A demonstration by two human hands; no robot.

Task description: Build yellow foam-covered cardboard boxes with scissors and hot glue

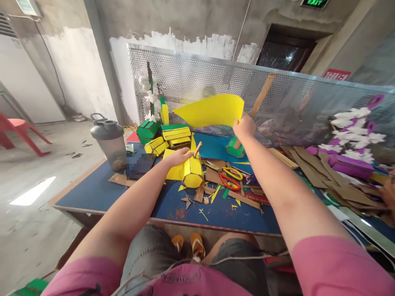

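My right hand (245, 126) is raised above the table, its fingers closed on one end of a yellow paper sheet (210, 110). The sheet curves out to the left in the air and narrows to a point. My left hand (180, 157) lies with outstretched fingers on more yellow paper and against a yellow faceted cardboard box (193, 174). A short brown stick (198, 149) stands up from that box, just beyond my left fingertips. Below the right hand, scissors with a yellow handle (233, 173) lie beside a red-orange handle (228, 181).
Yellow boxes (176, 133) and a green box (148, 130) stand behind my left hand. A shaker bottle (109, 144) is at the table's left. Cardboard scraps (243, 200) litter the middle. A perforated metal panel (191, 74) closes off the back. Purple flower pieces (350, 164) lie right.
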